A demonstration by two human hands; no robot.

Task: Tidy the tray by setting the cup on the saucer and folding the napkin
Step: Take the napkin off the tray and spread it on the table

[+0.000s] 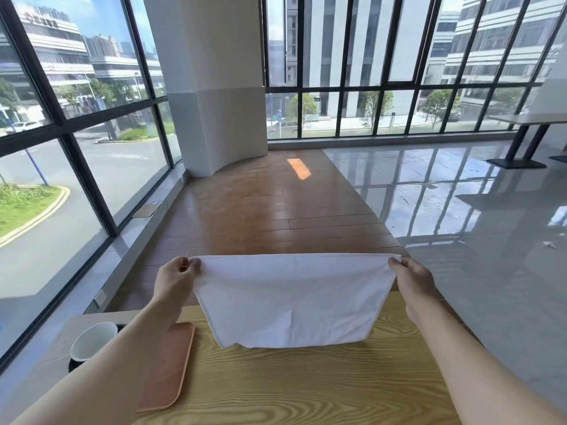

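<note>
A white napkin hangs in the air above the far part of the wooden table, stretched flat between my hands. My left hand pinches its upper left corner and my right hand pinches its upper right corner. The lower edge hangs loose just over the tabletop. At the left, a white cup stands on a dark saucer, mostly hidden behind my left forearm. A pink tray lies beside them, partly covered by that forearm.
The table's far edge lies behind the napkin, with wooden floor beyond it. Tall windows run along the left and back. Grey tiled floor lies to the right, with another table at the far right.
</note>
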